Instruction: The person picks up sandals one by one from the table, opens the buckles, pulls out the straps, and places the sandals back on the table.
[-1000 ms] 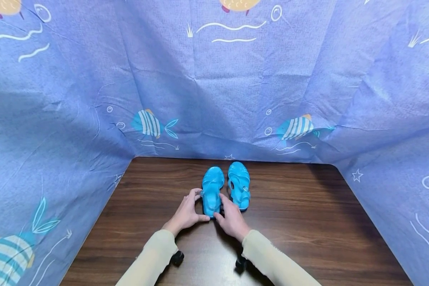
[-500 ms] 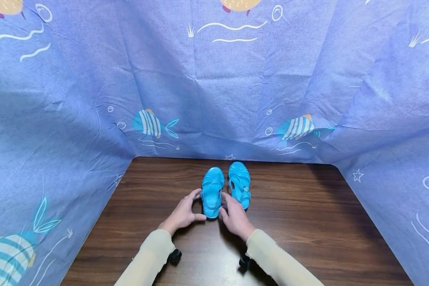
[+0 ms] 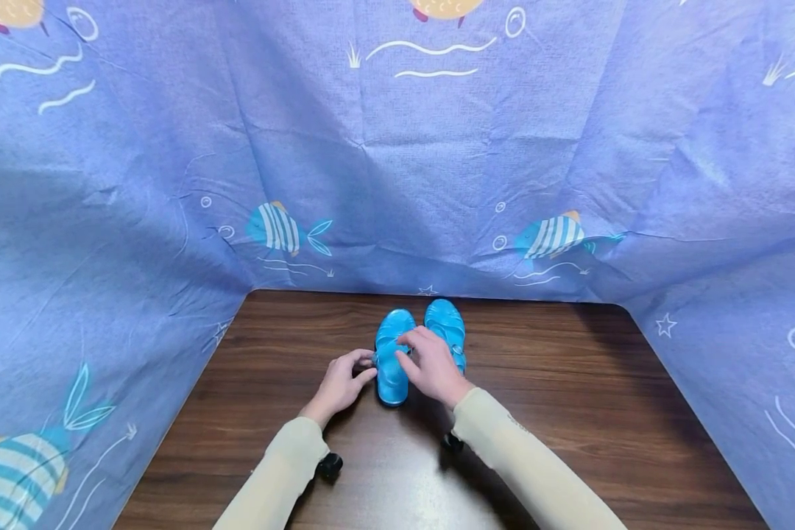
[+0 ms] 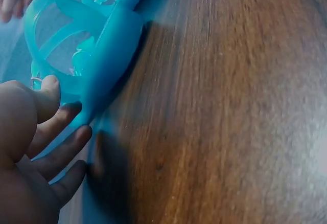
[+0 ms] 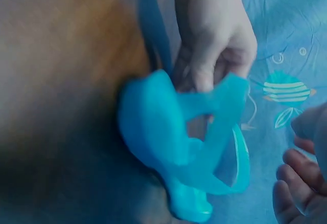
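A light blue sandal (image 3: 391,379) with straps and a side buckle lies on the table, its toe pointing away from me. At its left side my left hand (image 3: 341,380) pinches the ankle strap by the buckle between thumb and index finger, as the left wrist view shows of the strap (image 4: 74,85). The other fingers lie along the sole's side. My right hand (image 3: 433,365) hovers over the right side of this sandal, thumb and fingers parted, holding nothing. A matching sandal (image 3: 444,315) lies just to the right, its heel part hidden behind my right hand.
Dark wood-grain table (image 3: 570,412) lies underneath. A blue fish-print cloth (image 3: 397,184) hangs along its back edge and both sides. Small black devices (image 3: 330,465) sit under each wrist at the cream sleeves.
My right hand has lifted off the sandal's heel and moved forward over its strap. My left thumb has slid from the heel up to the buckle side. Both sandals stay in place.
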Tool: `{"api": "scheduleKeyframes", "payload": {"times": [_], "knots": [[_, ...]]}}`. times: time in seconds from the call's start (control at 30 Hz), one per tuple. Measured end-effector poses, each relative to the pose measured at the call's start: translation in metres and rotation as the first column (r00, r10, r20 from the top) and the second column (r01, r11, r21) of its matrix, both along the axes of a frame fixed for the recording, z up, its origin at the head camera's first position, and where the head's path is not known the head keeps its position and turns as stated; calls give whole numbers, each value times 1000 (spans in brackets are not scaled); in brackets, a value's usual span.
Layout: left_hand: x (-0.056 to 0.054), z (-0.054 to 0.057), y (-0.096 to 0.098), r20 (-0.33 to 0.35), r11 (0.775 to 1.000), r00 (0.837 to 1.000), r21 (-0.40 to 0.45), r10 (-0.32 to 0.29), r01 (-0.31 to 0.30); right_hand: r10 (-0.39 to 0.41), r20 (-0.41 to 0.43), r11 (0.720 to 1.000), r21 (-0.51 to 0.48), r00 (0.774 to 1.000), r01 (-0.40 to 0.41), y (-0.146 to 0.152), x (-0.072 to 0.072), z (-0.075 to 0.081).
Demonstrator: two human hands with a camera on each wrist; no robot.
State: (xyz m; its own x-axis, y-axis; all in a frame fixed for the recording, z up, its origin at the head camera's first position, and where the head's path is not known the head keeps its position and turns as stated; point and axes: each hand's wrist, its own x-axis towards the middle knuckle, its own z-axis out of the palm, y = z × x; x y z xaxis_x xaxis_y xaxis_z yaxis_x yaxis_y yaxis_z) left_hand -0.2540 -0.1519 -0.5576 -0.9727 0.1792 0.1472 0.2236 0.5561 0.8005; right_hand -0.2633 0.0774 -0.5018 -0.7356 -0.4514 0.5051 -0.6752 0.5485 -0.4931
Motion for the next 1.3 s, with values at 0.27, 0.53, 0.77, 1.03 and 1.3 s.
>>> {"api": "scheduleKeyframes", "payload": {"times": [0.27, 0.53, 0.77, 1.03, 1.3], "knots": [[-4, -3, 3, -31, 1000, 999, -11, 29, -29, 119, 40, 952, 279, 992, -126, -14, -27, 13], [-4, -2, 4, -69, 998, 996, -26, 48, -50, 228, 46, 875, 428, 973, -226, -36, -37, 10], [-4, -4, 4, -54, 999, 997, -15, 46, -47, 182, 79, 835, 514, 980, -197, -42, -41, 4], [-3, -6, 3, -52, 999, 997, 0, 50, -50, 130, 180, 805, 555, 975, -209, -45, -38, 8], [-2, -5, 6, -67, 999, 996, -11, 52, -53, 80, 254, 790, 573, 964, -217, -48, -39, 12]]}}
